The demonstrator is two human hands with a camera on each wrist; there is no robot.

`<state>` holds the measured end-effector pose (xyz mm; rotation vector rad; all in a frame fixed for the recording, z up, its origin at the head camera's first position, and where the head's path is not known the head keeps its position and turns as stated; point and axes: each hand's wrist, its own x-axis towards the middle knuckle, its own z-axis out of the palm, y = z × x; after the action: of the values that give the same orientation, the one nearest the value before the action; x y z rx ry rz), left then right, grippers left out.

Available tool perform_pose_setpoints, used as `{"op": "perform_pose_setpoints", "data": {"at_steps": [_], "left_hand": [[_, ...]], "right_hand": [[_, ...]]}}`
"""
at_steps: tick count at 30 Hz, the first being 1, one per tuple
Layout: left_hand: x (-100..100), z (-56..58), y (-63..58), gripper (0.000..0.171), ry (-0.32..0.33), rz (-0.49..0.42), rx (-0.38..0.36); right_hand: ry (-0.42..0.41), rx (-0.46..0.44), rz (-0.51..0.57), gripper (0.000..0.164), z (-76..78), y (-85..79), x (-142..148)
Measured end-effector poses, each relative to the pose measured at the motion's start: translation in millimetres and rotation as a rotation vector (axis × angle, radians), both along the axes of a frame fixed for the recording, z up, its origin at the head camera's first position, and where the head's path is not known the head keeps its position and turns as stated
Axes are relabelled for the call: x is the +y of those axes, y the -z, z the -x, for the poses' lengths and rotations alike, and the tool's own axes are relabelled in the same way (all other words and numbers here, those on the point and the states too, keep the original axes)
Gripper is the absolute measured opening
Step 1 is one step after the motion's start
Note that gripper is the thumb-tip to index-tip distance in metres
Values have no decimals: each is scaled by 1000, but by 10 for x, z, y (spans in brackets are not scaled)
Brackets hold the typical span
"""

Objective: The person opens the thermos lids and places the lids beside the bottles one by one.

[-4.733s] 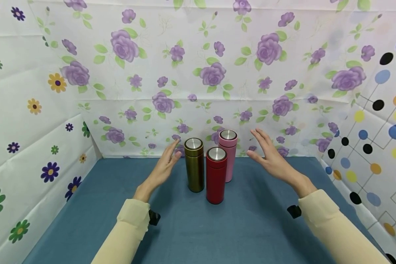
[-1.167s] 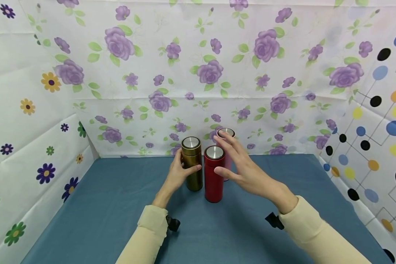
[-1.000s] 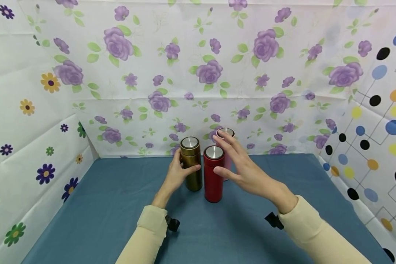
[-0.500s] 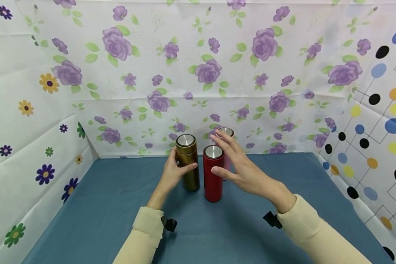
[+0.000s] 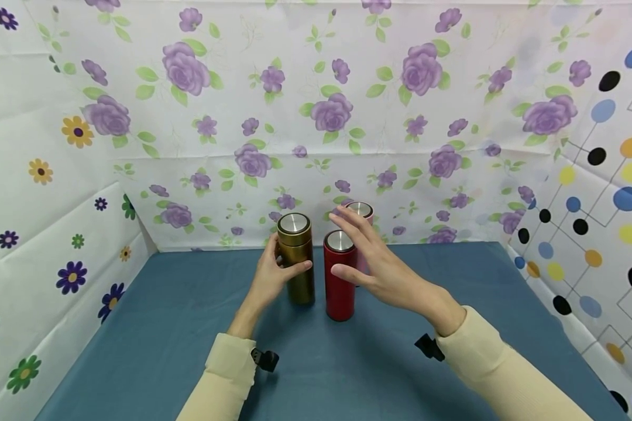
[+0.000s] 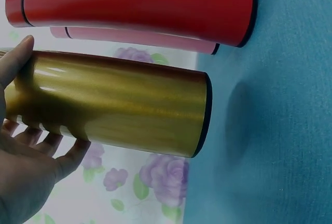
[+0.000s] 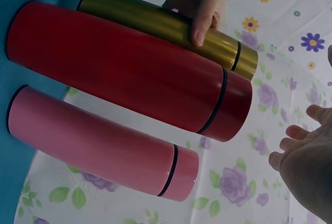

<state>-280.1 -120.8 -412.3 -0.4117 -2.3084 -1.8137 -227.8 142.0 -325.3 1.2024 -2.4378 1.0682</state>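
Observation:
A gold thermos [image 5: 296, 248] is held by my left hand [image 5: 267, 280], thumb across its near side and fingers behind. In the left wrist view its dark base hangs apart from its shadow on the cloth. Just right of it stands a red thermos [image 5: 339, 295], upright with a silver-topped lid. Behind the red one is a pink thermos [image 7: 98, 143], partly hidden in the head view by my right hand [image 5: 387, 272]. That hand has its fingers extended and holds nothing; in the right wrist view it is apart from the lids.
A blue cloth [image 5: 200, 327] covers the table. Flowered sheeting [image 5: 216, 199] stands along the back, close behind the pink thermos. More patterned sheets, a floral one [image 5: 42, 234] and a dotted one [image 5: 600, 234], close off the left and right sides.
My left hand has come from beside the gold thermos to grip it, then raised it slightly and carried it left, away from the red one. My right hand has moved left, in front of the pink thermos.

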Motion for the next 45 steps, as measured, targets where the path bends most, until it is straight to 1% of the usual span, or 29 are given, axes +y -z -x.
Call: {"op": "perform_pose_setpoints", "data": {"at_steps": [5, 9, 14, 18, 24, 28, 36, 45], "left_hand": [[-36, -48, -36, 82, 10, -20, 9], [-56, -98, -69, 83, 20, -27, 18], [-60, -148, -102, 83, 22, 5, 51], [-56, -204, -150, 83, 26, 25, 71], [-43, -271, -217, 84, 42, 34, 95], [-42, -303, -236, 84, 56, 31, 99], [-40, -358, -258, 83, 77, 29, 104], [-7, -418, -303, 82, 125, 18, 121]], "right_hand": [[-5, -8, 2, 84, -7, -22, -32], [-14, 9, 16, 82, 0, -24, -42], [-22, 34, 57, 78, -15, -40, -57], [-27, 45, 69, 75, -25, -58, -72], [-30, 40, 83, 72, -20, -71, -90], [-37, 32, 93, 72, -20, -73, -119], [-49, 45, 116, 70, -45, -93, -145], [-46, 97, 157, 65, -52, -123, -139]]}}
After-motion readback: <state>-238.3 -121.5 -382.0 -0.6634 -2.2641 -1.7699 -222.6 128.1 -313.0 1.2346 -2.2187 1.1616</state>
